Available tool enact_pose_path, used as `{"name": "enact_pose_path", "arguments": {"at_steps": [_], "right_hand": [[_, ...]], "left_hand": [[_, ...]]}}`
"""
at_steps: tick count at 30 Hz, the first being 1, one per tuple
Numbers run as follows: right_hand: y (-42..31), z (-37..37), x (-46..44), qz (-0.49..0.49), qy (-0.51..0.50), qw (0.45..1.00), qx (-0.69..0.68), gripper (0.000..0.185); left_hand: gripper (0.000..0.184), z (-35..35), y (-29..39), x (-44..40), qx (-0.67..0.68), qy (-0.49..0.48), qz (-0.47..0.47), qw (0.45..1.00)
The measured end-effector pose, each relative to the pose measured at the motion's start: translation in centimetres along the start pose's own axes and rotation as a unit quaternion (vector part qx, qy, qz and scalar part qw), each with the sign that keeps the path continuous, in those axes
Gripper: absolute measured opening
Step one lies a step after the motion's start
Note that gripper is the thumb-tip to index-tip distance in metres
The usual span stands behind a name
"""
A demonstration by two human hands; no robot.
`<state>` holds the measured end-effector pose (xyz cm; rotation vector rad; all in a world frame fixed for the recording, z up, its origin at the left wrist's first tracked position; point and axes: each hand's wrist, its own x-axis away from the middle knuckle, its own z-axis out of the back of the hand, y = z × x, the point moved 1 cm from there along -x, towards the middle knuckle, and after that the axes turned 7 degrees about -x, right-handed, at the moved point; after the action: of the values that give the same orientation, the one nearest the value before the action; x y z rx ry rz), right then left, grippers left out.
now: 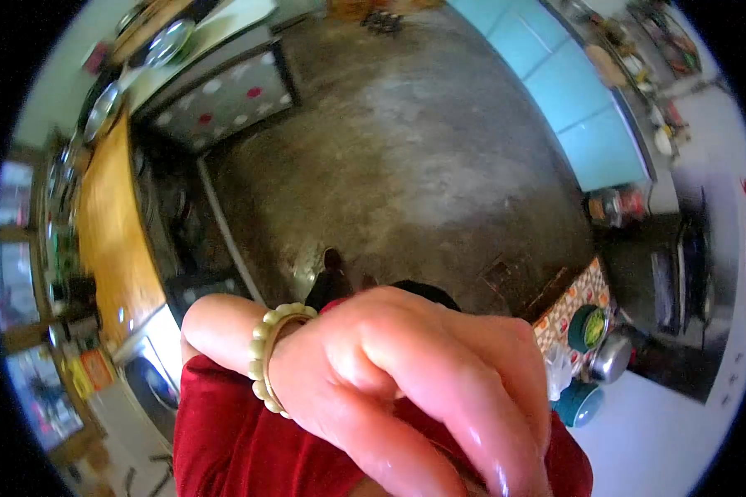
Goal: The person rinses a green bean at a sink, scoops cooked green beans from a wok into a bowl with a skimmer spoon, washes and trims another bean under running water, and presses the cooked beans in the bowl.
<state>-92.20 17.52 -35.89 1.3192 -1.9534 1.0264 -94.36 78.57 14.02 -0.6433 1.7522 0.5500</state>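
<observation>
My left hand point(414, 364) fills the lower middle of the head view, close to the camera. Its forearm comes in from the left, with a pale beaded bracelet point(261, 360) and a thin bangle round the wrist. The fingers are bent and point down toward the lower edge, where their tips are partly cut off. Shiny, wet-looking patches show on the skin. What the fingers close on, if anything, is hidden. Behind the hand is my dark red garment point(232, 422). My right hand cannot be made out.
A wooden counter point(116, 224) runs along the left, with pans behind it. Turquoise cabinets point(555, 83) line the upper right. On the right, a patterned cloth point(572, 306) lies near a green-rimmed bowl point(590, 327), a metal pot point(612, 358) and a teal container point(580, 404).
</observation>
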Motion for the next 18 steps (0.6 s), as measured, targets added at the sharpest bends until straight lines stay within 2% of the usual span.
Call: {"name": "enact_pose_path", "arguments": {"at_steps": [1, 2, 3, 4, 5, 7, 8, 9, 12, 13, 15, 16, 18], "right_hand": [[1.3, 0.7, 0.5, 0.045, 0.072, 0.996, 0.006, 0.020], [2.0, 0.8, 0.1, 0.092, 0.144, 0.985, 0.009, 0.023], [2.3, 0.4, -1.0, 0.136, 0.215, 0.967, 0.009, 0.026], [0.6, -4.7, -1.0, 0.024, 0.394, 0.915, 0.081, 0.027], [0.4, -7.0, -1.1, -0.017, 0.403, 0.908, 0.112, 0.024], [1.3, -7.4, -0.6, -0.050, 0.345, 0.923, 0.163, 0.020], [1.4, -7.0, -0.7, -0.062, 0.326, 0.927, 0.176, 0.018], [1.5, -6.8, -1.1, -0.072, 0.313, 0.928, 0.187, 0.017], [0.6, -9.0, -1.3, -0.048, 0.304, 0.932, 0.194, 0.015], [-0.4, -10.0, -1.5, -0.026, 0.303, 0.932, 0.197, 0.015], [-2.2, -11.4, -1.9, 0.022, 0.296, 0.925, 0.237, 0.019], [-3.2, -11.8, -2.2, 0.052, 0.289, 0.916, 0.273, 0.021], [-4.5, -12.3, -2.4, 0.120, 0.274, 0.879, 0.371, 0.027]], "left_hand": [[0.023, 0.2, 0.2, 0.1, -0.011, 0.093, 0.143, 0.985], [0.022, 1.2, 0.3, 0.3, -0.013, 0.142, 0.265, 0.954], [0.022, 2.2, 0.3, 0.6, 0.000, 0.193, 0.380, 0.905], [0.022, 4.2, -0.3, 0.8, -0.050, 0.190, 0.435, 0.879], [0.023, 5.7, -0.9, 2.4, -0.092, 0.217, 0.457, 0.858], [0.022, 9.1, -1.8, 5.2, -0.104, 0.312, 0.498, 0.802], [0.016, 11.6, -1.9, 7.3, -0.037, 0.330, 0.468, 0.819], [0.016, 13.7, -2.0, 8.8, -0.025, 0.364, 0.482, 0.796], [0.016, 19.7, -3.0, 11.6, -0.036, 0.441, 0.542, 0.714], [0.016, 22.1, -3.9, 12.7, -0.029, 0.428, 0.549, 0.717], [0.018, 27.2, -5.5, 16.9, -0.112, 0.491, 0.631, 0.591], [0.018, 30.0, -6.6, 19.8, -0.104, 0.477, 0.643, 0.591], [0.020, 35.6, -8.5, 26.9, -0.204, 0.347, 0.755, 0.517]]}}
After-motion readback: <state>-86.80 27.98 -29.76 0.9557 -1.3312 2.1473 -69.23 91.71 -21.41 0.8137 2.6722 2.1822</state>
